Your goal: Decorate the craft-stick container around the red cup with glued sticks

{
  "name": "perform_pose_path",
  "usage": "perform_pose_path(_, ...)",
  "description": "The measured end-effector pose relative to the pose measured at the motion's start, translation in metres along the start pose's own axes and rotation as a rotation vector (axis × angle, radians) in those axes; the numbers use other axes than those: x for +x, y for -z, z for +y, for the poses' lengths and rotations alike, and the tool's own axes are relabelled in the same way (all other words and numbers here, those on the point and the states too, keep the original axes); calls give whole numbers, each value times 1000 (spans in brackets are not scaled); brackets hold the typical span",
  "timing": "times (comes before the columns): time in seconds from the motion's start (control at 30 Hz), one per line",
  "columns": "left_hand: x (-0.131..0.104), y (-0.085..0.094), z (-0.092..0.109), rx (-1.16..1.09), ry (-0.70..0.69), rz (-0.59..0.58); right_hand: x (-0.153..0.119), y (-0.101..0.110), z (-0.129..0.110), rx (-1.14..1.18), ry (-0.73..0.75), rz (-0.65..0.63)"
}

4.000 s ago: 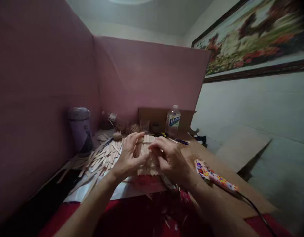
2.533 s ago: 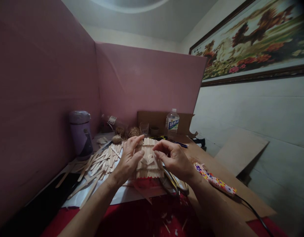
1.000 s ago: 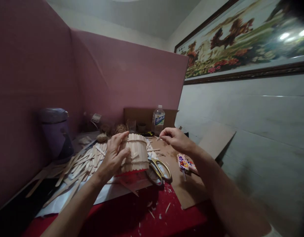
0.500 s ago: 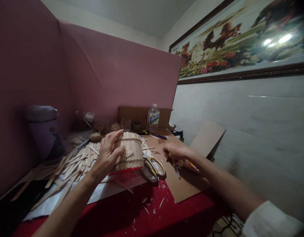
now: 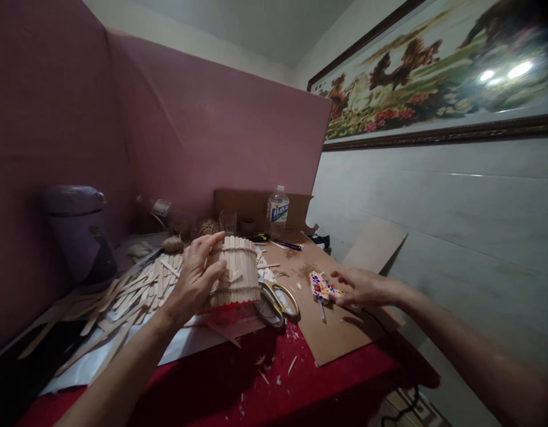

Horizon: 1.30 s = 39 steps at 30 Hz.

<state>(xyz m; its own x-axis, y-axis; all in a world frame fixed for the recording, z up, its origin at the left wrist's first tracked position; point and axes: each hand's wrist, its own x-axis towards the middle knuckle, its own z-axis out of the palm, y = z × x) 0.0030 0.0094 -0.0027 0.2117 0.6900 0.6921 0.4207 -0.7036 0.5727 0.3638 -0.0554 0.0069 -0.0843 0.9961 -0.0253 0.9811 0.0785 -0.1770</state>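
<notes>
A round pot faced with upright craft sticks (image 5: 238, 270), bound by two twine bands, sits tilted near the table's middle, with a small leaf-shaped piece of wood on its side. My left hand (image 5: 198, 273) grips its left side, thumb on the front and fingers at the top rim. To the right, a floral-patterned glue gun (image 5: 322, 287) lies on a sheet of cardboard, a glue stick poking out towards me. My right hand (image 5: 360, 286) is at the gun's handle end, fingers apart and not closed round it; whether they touch it I cannot tell.
Gold-handled scissors (image 5: 280, 303) lie right of the pot. A heap of loose craft sticks (image 5: 140, 287) spreads at left beside a purple tumbler (image 5: 80, 237). A plastic bottle (image 5: 277, 212), a blue pen (image 5: 289, 245) and a twine ball (image 5: 209, 227) are at the back.
My right hand has moved right, from above the cardboard beyond the glue gun to its handle end, and its fingers have opened out. My left hand and the pot stay almost still.
</notes>
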Motion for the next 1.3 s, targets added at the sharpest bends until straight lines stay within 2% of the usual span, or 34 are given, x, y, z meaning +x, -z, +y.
perform_pose_path(0.13, 0, -1, -1, -6, 6, 16, 1, -31, 19, 148, 47, -13)
perform_pose_path(0.2, 0, -2, -2, -12, 12, 20, 4, -37, 22, 191, 93, -25)
perform_pose_path(0.33, 0, -3, -4, -2, 7, 25, 5, -32, 20, 354, 192, -88)
perform_pose_path(0.43, 0, -3, -5, -4, -4, 26, 0, -25, 21, 598, 134, -85)
perform_pose_path(0.57, -1, -4, -5, -12, 4, 40, -14, -19, 23, 1108, 0, -2)
perform_pose_path(0.67, -2, -3, -3, -32, -10, 36, -26, -10, 11, 1340, -1, 44)
perform_pose_path(0.77, -4, -3, -1, -57, -28, 31, -36, 0, -21, 1306, 56, -68)
perform_pose_path(0.83, -5, -4, 0, -72, -41, 24, -40, 6, -49, 1256, 78, -98)
perform_pose_path(0.97, -8, -5, 2, -93, -54, 17, -43, 9, -95, 1007, 183, -166)
perform_pose_path(1.07, -9, -5, 3, -91, -69, 7, -40, 9, -114, 900, 249, -187)
perform_pose_path(1.3, -11, -5, 6, -64, -95, -6, -37, 19, -140, 752, 285, -118)
